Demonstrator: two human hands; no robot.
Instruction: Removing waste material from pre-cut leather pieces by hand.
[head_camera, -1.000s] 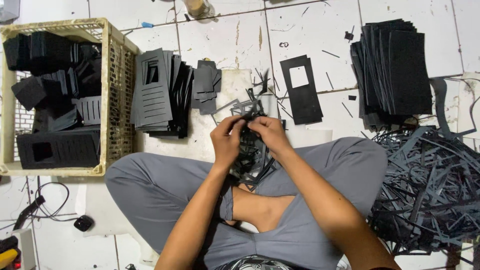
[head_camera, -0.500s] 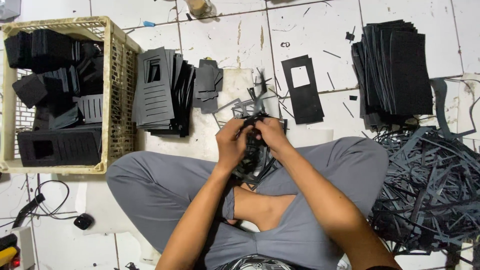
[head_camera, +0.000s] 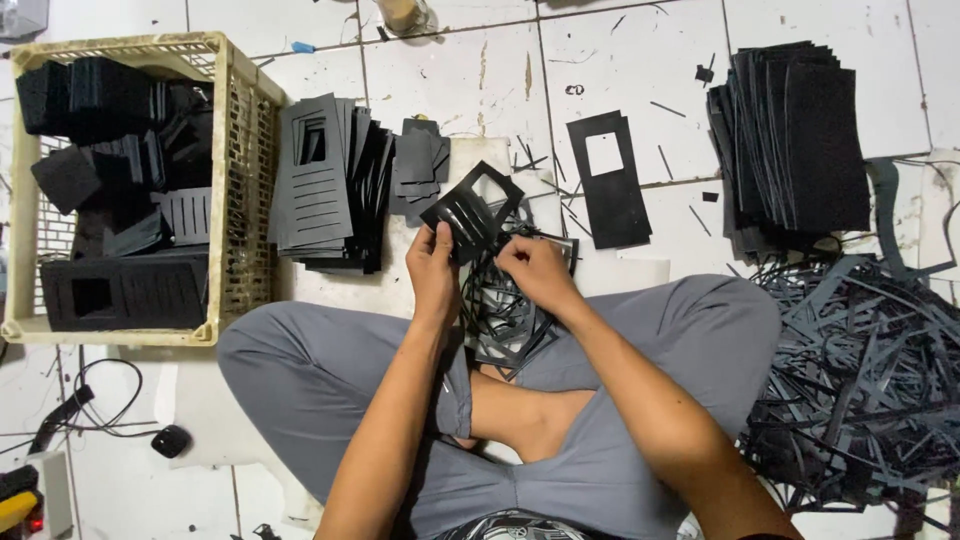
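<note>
Head view: both hands' fingers (head_camera: 437, 243) pinching a black die-cut sheet (head_camera: 470, 212), wrists bent.

no labels, signs or screens show in the view. the only container is a cream plastic crate (head_camera: 240, 200) with slotted walls, standing on the white tiled floor (head_camera: 470, 70) at the left, filled with black foam pieces (head_camera: 110, 150).

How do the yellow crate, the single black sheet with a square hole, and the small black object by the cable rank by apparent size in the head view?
1. Yellow crate, clearly largest.
2. Black sheet with a square hole.
3. Small black object, smallest.
</note>
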